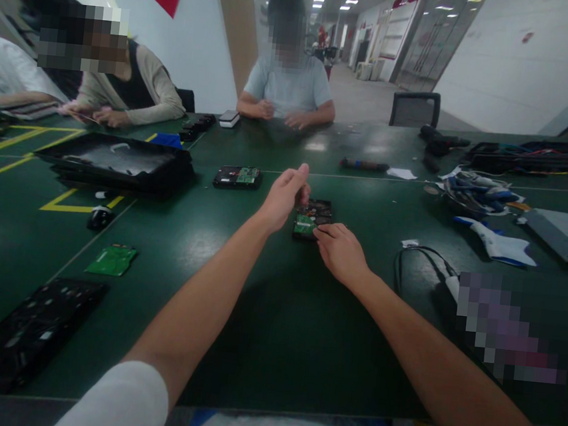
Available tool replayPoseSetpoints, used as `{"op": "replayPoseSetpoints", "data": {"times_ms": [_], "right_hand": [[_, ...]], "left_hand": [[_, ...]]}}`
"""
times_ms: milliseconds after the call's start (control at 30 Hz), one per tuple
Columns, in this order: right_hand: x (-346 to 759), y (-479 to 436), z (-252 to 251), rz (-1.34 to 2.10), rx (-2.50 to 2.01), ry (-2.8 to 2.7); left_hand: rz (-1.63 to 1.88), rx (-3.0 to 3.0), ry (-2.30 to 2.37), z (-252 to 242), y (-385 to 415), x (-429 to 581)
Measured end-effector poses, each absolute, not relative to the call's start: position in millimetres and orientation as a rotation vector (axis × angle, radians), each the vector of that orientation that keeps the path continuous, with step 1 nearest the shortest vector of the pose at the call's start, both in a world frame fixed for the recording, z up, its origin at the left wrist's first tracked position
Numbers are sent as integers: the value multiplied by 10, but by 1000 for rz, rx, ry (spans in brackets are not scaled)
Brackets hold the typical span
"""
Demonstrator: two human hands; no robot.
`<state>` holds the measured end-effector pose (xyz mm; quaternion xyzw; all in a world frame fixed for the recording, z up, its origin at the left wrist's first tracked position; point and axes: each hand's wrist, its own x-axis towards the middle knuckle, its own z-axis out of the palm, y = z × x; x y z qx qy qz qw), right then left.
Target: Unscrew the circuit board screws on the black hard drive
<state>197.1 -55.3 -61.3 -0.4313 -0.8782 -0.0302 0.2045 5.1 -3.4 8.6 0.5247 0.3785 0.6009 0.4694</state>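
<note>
A black hard drive [320,210] with a green circuit board [305,224] on its near part lies on the table in front of me. My left hand [283,201] is closed above its left side, thumb pointing up and fingers curled. Whatever those fingers may hold is hidden. At the drive's right edge, my right hand [343,251] grips it with fingertips pressed together beside the green board. A second hard drive [237,177], also with a green board, lies farther left.
Left are a loose green circuit board [113,259], a black panel [26,332], a mouse [99,217] and stacked black trays [118,160]. Right are a cable [402,264], gloves [497,243], a grey metal box [566,233] and a screwdriver [363,165]. Several people sit around the table [271,346].
</note>
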Motion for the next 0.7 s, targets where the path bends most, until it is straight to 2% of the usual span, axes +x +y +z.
{"op": "replayPoseSetpoints", "data": {"times_ms": [333,567,700], "right_hand": [[1978,-541,-627,-78,-1203,-2447],[1975,-552,-616,-102,-1207,-2457],[1972,-553,-621,-94,-1207,-2456]], "left_hand": [[1451,1339,925,108,-14,-12],[1507,1128,778,98,3,52],[1507,1078,854,117,-9,76]]}}
